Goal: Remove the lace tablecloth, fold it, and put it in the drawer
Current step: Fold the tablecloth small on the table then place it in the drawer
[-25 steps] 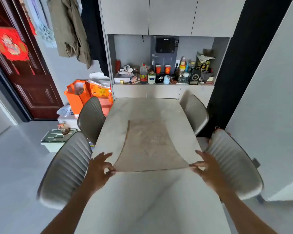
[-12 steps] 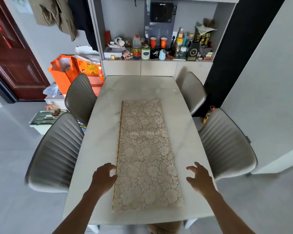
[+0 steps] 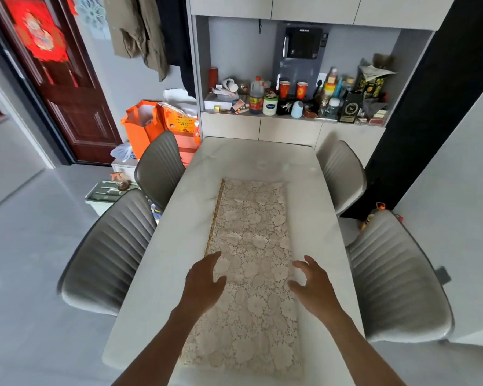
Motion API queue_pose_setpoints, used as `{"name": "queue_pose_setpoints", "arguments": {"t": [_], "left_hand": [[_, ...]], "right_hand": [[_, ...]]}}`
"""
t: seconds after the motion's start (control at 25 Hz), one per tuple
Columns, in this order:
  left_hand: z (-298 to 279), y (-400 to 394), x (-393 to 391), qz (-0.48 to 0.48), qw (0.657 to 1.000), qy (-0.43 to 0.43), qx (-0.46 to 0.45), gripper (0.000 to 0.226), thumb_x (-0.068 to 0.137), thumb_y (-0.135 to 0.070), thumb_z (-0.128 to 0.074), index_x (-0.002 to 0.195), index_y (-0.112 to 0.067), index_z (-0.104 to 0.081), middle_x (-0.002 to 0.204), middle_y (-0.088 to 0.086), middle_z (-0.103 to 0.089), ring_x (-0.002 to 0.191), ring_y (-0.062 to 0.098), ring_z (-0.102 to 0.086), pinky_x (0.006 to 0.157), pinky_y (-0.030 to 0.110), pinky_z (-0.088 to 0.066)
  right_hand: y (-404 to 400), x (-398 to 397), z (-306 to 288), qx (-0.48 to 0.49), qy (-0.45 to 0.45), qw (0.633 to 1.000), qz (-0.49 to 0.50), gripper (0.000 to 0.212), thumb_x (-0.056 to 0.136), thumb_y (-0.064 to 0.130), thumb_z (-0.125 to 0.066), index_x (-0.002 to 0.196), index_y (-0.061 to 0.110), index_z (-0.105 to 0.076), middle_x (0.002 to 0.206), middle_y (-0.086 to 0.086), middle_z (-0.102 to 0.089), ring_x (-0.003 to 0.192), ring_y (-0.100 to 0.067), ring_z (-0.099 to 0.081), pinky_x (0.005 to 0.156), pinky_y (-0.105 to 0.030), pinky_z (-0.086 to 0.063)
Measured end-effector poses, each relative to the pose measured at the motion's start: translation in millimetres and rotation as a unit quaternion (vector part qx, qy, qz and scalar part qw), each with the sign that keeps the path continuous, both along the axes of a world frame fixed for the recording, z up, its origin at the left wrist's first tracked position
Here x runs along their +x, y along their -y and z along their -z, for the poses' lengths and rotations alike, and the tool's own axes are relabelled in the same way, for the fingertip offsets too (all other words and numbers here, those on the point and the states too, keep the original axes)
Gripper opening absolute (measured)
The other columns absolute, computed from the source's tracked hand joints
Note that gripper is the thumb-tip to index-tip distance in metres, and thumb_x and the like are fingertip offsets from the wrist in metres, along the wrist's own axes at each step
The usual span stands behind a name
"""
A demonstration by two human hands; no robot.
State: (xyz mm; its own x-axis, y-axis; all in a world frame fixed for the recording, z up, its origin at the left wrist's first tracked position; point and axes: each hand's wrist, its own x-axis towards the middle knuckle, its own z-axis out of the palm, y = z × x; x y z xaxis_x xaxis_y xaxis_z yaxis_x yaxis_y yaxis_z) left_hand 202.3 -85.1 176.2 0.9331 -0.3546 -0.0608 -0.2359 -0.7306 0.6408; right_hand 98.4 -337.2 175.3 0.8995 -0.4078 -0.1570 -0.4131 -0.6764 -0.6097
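Lace tablecloth (image 3: 251,263) lies flat as a long narrow strip down the middle of the pale surface (image 3: 176,246), running from the near edge toward the far edge and stopping short of it. Its left long side shows a thin golden border.

Your left hand (image 3: 205,285) is over the left side of the cloth, near its border, with the fingers spread and relaxed; it grips nothing. Your right hand (image 3: 314,285) is at the right side of the cloth, the fingers loosely bent and apart, and it also holds nothing. Whether the fingertips touch the lace, I cannot tell.

Four grey ribbed chairs (image 3: 109,257) stand at the two long edges of the surface, two on each side. Behind the far edge there is a cabinet shelf (image 3: 293,114) full of bottles, cups and boxes. Orange bags (image 3: 142,126) stand on the floor beyond the far left corner, beside a dark red door (image 3: 76,107).
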Motion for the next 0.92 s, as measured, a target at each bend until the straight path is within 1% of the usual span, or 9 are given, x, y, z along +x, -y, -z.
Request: {"name": "queue_pose_setpoints", "arguments": {"t": [0.2,0.28,0.36,0.48,0.56,0.64,0.76,0.88,0.92], "left_hand": [[-5,-16,-11,-0.026,1.000,0.007,0.006,0.063,0.095,-0.030,-0.058,0.151,-0.025,-0.030,0.157,-0.004,-0.033,0.145,0.016,-0.025,0.118,0.029,-0.016],[-9,-32,8,-0.030,0.999,0.021,-0.001,0.062,0.095,-0.030,-0.058,0.151,-0.024,-0.031,0.157,-0.004,-0.033,0.145,0.015,-0.025,0.120,0.030,-0.017],[-10,-51,32,-0.022,0.999,0.033,-0.031,0.061,0.094,-0.027,-0.060,0.149,-0.022,-0.035,0.155,-0.002,-0.036,0.144,0.016,-0.029,0.120,0.033,-0.021],[-6,-86,65,0.032,0.996,0.028,-0.076,0.065,0.093,-0.025,-0.061,0.151,-0.021,-0.032,0.156,-0.002,-0.035,0.145,0.017,-0.029,0.119,0.039,-0.024],[-5,-117,84,0.084,0.992,0.034,-0.083,0.070,0.092,-0.025,-0.062,0.153,-0.022,-0.027,0.158,-0.003,-0.031,0.146,0.016,-0.027,0.119,0.041,-0.025],[-8,-145,96,0.118,0.989,0.014,-0.089,0.074,0.091,-0.021,-0.063,0.154,-0.022,-0.024,0.158,-0.005,-0.029,0.146,0.015,-0.026,0.119,0.041,-0.026],[-20,-182,107,0.148,0.984,0.014,-0.102,0.074,0.091,-0.018,-0.063,0.153,-0.022,-0.023,0.159,-0.004,-0.028,0.146,0.015,-0.025,0.120,0.038,-0.023],[-35,-215,116,0.185,0.978,0.030,-0.096,0.073,0.092,-0.018,-0.061,0.154,-0.021,-0.023,0.160,-0.003,-0.026,0.147,0.015,-0.022,0.121,0.038,-0.021],[-39,-225,117,0.194,0.975,0.040,-0.095,0.072,0.092,-0.018,-0.060,0.154,-0.021,-0.022,0.160,-0.004,-0.025,0.147,0.015,-0.022,0.121,0.037,-0.021]], "right_hand": [[-35,22,-9,0.051,0.034,0.997,-0.047,0.053,0.091,0.034,-0.062,0.141,0.030,-0.046,0.162,0.003,-0.021,0.148,-0.016,-0.020,0.118,-0.039,-0.026],[-63,35,-16,0.063,0.049,0.995,-0.059,0.053,0.091,0.036,-0.061,0.142,0.032,-0.043,0.162,0.005,-0.019,0.148,-0.014,-0.017,0.119,-0.037,-0.023],[-93,48,-21,0.069,0.057,0.995,-0.050,0.054,0.092,0.037,-0.059,0.143,0.037,-0.040,0.162,0.008,-0.018,0.148,-0.012,-0.015,0.119,-0.037,-0.021],[-152,61,-24,0.075,0.089,0.993,-0.007,0.062,0.092,0.038,-0.060,0.147,0.042,-0.031,0.161,0.012,-0.021,0.147,-0.011,-0.020,0.118,-0.037,-0.024],[-197,71,-29,0.079,0.108,0.990,0.034,0.071,0.091,0.038,-0.062,0.150,0.041,-0.023,0.160,0.013,-0.024,0.146,-0.012,-0.024,0.117,-0.042,-0.027],[-234,74,-34,0.091,0.114,0.986,0.085,0.077,0.090,0.038,-0.064,0.152,0.039,-0.019,0.160,0.013,-0.024,0.146,-0.012,-0.024,0.117,-0.044,-0.028],[-279,68,-45,0.089,0.136,0.982,0.099,0.078,0.090,0.038,-0.066,0.153,0.036,-0.020,0.159,0.012,-0.026,0.146,-0.013,-0.026,0.117,-0.039,-0.027],[-315,70,-56,0.071,0.143,0.979,0.128,0.077,0.090,0.036,-0.067,0.153,0.033,-0.023,0.159,0.010,-0.028,0.145,-0.015,-0.029,0.116,-0.041,-0.029],[-327,70,-56,0.071,0.152,0.976,0.138,0.076,0.090,0.034,-0.068,0.152,0.032,-0.025,0.159,0.009,-0.029,0.144,-0.016,-0.031,0.115,-0.039,-0.031]]}}
